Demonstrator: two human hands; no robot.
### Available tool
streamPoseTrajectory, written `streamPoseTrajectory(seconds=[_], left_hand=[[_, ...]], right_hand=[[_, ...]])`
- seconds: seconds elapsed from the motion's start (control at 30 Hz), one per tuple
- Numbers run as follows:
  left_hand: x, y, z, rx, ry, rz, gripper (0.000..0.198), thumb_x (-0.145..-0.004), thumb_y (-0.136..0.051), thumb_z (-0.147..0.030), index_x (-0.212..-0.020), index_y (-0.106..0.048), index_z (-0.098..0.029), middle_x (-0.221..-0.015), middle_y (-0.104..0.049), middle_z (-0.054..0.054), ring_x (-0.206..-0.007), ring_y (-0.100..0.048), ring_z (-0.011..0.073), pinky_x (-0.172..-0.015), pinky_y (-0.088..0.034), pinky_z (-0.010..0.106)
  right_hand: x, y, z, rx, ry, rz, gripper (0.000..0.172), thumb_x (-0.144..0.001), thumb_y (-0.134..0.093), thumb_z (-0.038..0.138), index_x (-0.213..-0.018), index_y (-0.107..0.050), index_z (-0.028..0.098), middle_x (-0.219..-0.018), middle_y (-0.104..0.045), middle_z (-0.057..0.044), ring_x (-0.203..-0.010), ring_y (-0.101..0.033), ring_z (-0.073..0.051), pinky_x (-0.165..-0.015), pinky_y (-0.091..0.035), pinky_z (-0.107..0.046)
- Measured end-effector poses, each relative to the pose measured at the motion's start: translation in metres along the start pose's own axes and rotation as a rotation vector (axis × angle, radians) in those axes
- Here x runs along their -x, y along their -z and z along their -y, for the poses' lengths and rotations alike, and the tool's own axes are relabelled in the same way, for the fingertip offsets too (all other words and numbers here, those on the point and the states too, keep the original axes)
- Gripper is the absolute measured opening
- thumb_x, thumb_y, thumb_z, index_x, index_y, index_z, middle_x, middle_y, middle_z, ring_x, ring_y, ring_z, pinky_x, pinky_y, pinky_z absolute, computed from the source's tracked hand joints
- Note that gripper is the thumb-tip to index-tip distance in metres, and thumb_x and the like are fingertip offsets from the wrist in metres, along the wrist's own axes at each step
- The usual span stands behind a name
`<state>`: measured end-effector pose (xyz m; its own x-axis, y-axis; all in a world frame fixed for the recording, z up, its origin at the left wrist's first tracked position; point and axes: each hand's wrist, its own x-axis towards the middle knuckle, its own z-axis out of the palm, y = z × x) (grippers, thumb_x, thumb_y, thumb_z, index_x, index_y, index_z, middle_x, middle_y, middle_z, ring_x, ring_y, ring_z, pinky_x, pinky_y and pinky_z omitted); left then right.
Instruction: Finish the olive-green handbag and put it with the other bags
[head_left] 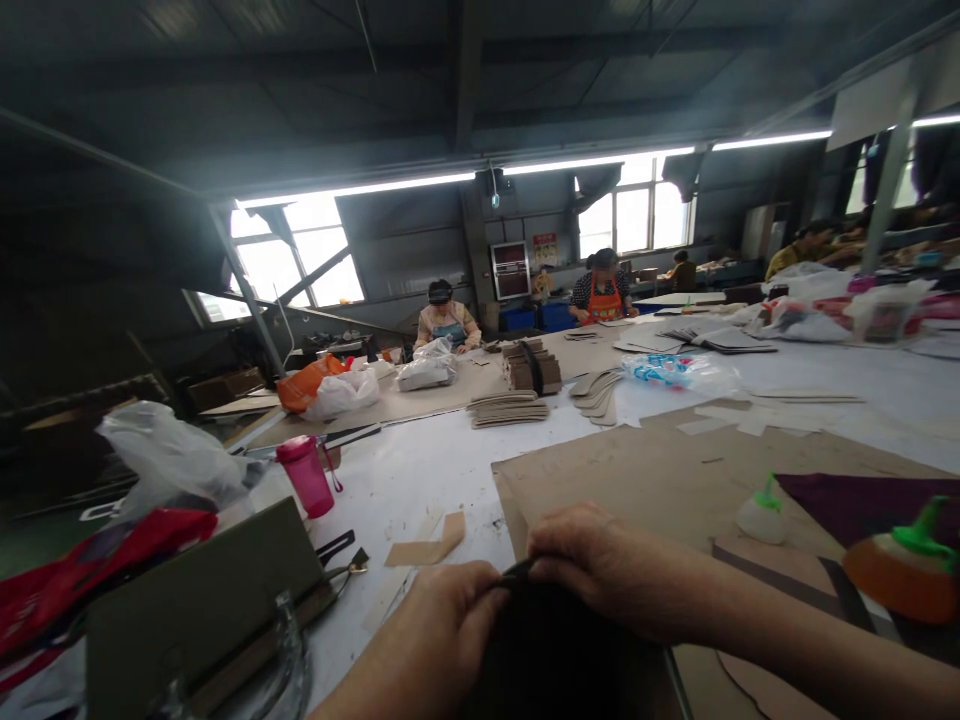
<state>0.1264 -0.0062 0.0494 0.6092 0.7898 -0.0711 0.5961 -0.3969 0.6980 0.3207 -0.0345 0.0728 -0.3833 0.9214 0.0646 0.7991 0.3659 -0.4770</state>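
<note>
Both hands pinch the upper edge of a black piece of material (562, 650), close in front of me at the bottom of the head view. My left hand (450, 625) grips the edge between thumb and fingers. Just to its right, my right hand (592, 560) is closed on the same edge, knuckles up. The lower part of the piece is too dark to make out. Left of my hands lies an olive-green bag (202, 600) with a curved handle that looks wrapped in clear plastic. Tan scraps (427, 545) lie beyond my left hand.
Right of me are a small green-tipped bottle (762, 515) and a larger one with amber liquid (904, 565). A pink cup (306, 478) stands at left. Stacks of cut pieces (508, 408) lie across the white table (420, 450). Several people work farther back.
</note>
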Motion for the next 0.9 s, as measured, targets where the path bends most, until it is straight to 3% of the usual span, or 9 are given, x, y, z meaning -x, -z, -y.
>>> streamPoseTrajectory(seconds=[0.23, 0.33, 0.5, 0.63, 0.9], left_hand=[[-0.005, 0.002, 0.003, 0.353, -0.071, 0.062, 0.026, -0.076, -0.045, -0.031, -0.085, -0.065, -0.016, -0.081, -0.063, 0.002, -0.083, -0.056, 0.0175, -0.078, -0.041, 0.025], [-0.006, 0.002, -0.001, 0.470, -0.053, 0.093, 0.031, -0.074, -0.047, -0.031, -0.093, -0.066, -0.015, -0.084, -0.065, 0.003, -0.085, -0.056, 0.0198, -0.080, -0.041, 0.028], [-0.011, 0.003, -0.001, 0.474, -0.034, 0.101, 0.036, -0.072, -0.047, -0.032, -0.096, -0.065, -0.011, -0.085, -0.065, 0.006, -0.081, -0.056, 0.0213, -0.078, -0.040, 0.032], [-0.014, 0.003, 0.001, 0.490, -0.024, 0.092, 0.036, -0.069, -0.049, -0.033, -0.093, -0.065, -0.011, -0.085, -0.065, 0.005, -0.080, -0.054, 0.0198, -0.079, -0.039, 0.032], [-0.015, 0.006, 0.003, 0.514, -0.056, 0.123, 0.032, -0.070, -0.047, -0.033, -0.085, -0.065, -0.010, -0.080, -0.064, 0.005, -0.076, -0.053, 0.0186, -0.074, -0.039, 0.030]], right_hand=[[-0.002, 0.001, -0.004, -0.080, 0.060, 0.037, 0.012, -0.080, -0.051, 0.021, -0.073, -0.058, 0.016, -0.067, -0.054, 0.002, -0.069, -0.049, -0.010, -0.065, -0.034, -0.019], [0.000, 0.003, -0.006, -0.225, -0.024, 0.075, 0.009, -0.075, -0.056, 0.022, -0.079, -0.060, 0.015, -0.071, -0.055, 0.002, -0.068, -0.049, -0.011, -0.063, -0.035, -0.020], [0.011, 0.006, -0.009, -0.391, -0.272, 0.078, 0.027, -0.065, -0.061, 0.023, -0.091, -0.061, 0.014, -0.080, -0.061, -0.001, -0.074, -0.054, -0.016, -0.064, -0.040, -0.023], [0.016, 0.006, -0.009, -0.331, -0.302, 0.058, 0.028, -0.065, -0.059, 0.025, -0.091, -0.064, 0.014, -0.082, -0.063, -0.003, -0.077, -0.055, -0.018, -0.067, -0.040, -0.024], [0.013, 0.008, -0.011, -0.378, -0.322, 0.154, 0.020, -0.069, -0.055, 0.029, -0.079, -0.060, 0.012, -0.066, -0.052, 0.001, -0.059, -0.044, -0.011, -0.052, -0.031, -0.020]])
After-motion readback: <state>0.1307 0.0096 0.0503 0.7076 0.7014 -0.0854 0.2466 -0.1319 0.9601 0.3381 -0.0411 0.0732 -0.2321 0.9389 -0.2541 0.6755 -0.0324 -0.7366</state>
